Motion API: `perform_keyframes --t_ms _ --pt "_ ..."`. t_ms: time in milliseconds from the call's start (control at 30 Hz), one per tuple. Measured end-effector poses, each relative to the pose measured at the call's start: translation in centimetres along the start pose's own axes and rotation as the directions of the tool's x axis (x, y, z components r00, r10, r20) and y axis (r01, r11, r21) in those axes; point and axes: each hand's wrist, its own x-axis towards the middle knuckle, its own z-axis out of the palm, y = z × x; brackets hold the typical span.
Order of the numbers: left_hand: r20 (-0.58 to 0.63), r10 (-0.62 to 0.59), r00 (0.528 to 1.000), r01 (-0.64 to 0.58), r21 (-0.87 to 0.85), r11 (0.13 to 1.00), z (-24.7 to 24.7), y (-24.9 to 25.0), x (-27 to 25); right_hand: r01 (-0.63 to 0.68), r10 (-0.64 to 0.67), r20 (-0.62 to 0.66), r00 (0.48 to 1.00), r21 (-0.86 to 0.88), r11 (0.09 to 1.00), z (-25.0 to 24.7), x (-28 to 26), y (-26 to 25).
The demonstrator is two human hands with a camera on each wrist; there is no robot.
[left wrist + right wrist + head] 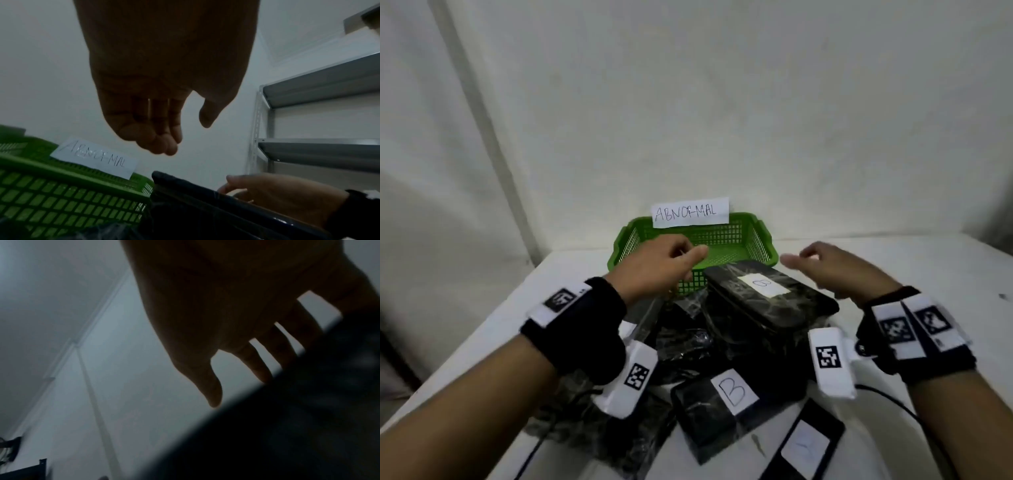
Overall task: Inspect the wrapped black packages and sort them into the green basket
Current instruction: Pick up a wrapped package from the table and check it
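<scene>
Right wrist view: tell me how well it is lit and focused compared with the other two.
Right wrist view: darkest, the right hand a backlit silhouette, a blurred black mass filling the lower right. Left wrist view: dim, left hand shadowed, green basket clear. Head view: brightest, edges slightly soft.

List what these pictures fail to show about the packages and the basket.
- Green basket floor, head view: front part hidden by the left hand.
- Lower packages, head view: covered by the top package and both wrists.
- Nearest label, head view: mark too faint.
- Right wrist view: the package is a dark blur.
</scene>
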Motion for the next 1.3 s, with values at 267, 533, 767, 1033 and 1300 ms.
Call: perform_keyframes --t_ms 267,533,767,1033,1300 --pt "0.244 -0.246 0.938 0.253 0.005 0.968 2.2 0.3 -0.9 0.058 -0.09 0.103 0.991 0.281 0.958 0.4 -1.0 0.9" --pt "-0.063 -0.166 0.984 0.054 -0.782 0.621 0.0 3.1 0.6 0.337 -0.371 -0.069 0.926 0.593 0.731 -0.7 -0.7 -4.4" --pt "-0.302 -0.237 0.923 -0.208 -0.912 0.353 1.2 1.9 1.8 0.15 -0.267 -0.014 0.964 0.855 0.497 1.8 1.9 -5.7" --pt "-0.31 -0.268 0.912 -0.098 -0.799 0.593 -0.6 -0.1 1.7 0.274 -0.34 -0.108 0.934 0.827 0.491 3.3 3.8 -5.1" --pt "-0.382 -0.191 0.904 -0.094 -0.614 0.784 -0.5 -0.5 1.4 0.319 -0.381 -0.122 0.916 0.798 0.511 4.2 3.1 -6.3"
